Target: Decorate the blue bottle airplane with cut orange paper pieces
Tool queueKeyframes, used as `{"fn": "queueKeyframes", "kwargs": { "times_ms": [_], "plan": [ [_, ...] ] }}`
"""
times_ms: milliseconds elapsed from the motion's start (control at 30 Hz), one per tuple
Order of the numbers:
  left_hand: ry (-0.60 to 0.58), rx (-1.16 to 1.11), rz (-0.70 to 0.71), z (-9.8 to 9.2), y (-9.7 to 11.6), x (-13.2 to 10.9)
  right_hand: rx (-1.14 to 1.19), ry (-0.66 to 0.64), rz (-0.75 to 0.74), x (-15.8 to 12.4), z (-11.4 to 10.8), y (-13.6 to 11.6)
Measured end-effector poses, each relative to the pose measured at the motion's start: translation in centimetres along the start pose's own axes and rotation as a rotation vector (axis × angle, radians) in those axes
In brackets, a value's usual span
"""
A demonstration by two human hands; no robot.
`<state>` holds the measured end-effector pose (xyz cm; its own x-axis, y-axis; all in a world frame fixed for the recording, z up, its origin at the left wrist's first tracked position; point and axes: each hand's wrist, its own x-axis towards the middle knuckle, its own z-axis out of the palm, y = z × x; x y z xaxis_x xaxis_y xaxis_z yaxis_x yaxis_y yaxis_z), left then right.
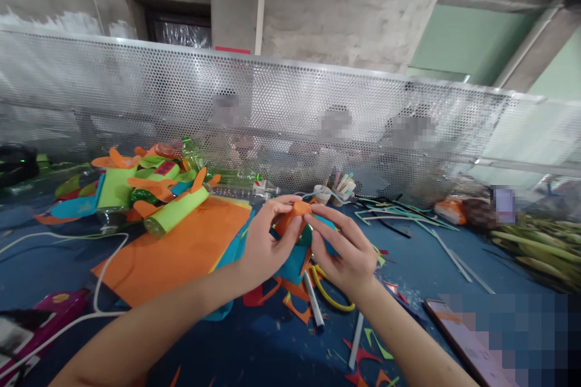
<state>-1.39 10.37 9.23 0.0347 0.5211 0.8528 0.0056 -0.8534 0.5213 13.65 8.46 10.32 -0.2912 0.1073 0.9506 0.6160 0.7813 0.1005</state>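
Observation:
My left hand (262, 243) and my right hand (345, 254) meet above the blue table (254, 344). Together they pinch a small bottle-like piece (296, 219) wrapped in orange foam with green and blue showing below. The fingers of both hands curl round it, thumbs pressing on the orange cap part. Under the hands lie orange and teal scraps, a white glue stick (314, 301) and yellow-handled scissors (333, 301).
A big orange foam sheet (177, 254) lies left of my hands. Behind it sits a pile of finished paper-wrapped bottles (149, 184). A cup of pens (341, 188), strips of paper (399, 211), a phone (463, 338), white cables (104, 266) and a perforated metal screen (290, 115) surround the spot.

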Motion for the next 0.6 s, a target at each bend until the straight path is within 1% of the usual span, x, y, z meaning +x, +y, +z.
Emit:
{"fn": "queueKeyframes", "kwargs": {
  "times_ms": [133,367,600],
  "plan": [
    [-0.004,-0.014,-0.011,0.00,-0.21,0.07,0.021,-0.006,0.064,0.14,0.15,-0.24],
    [0.032,0.067,0.014,0.00,-0.55,-0.29,0.123,-0.057,0.164,0.45,0.16,-0.44],
    [0.054,0.089,0.011,0.01,-0.37,-0.46,0.180,-0.044,0.250,0.80,0.37,-0.96]
  ]
}}
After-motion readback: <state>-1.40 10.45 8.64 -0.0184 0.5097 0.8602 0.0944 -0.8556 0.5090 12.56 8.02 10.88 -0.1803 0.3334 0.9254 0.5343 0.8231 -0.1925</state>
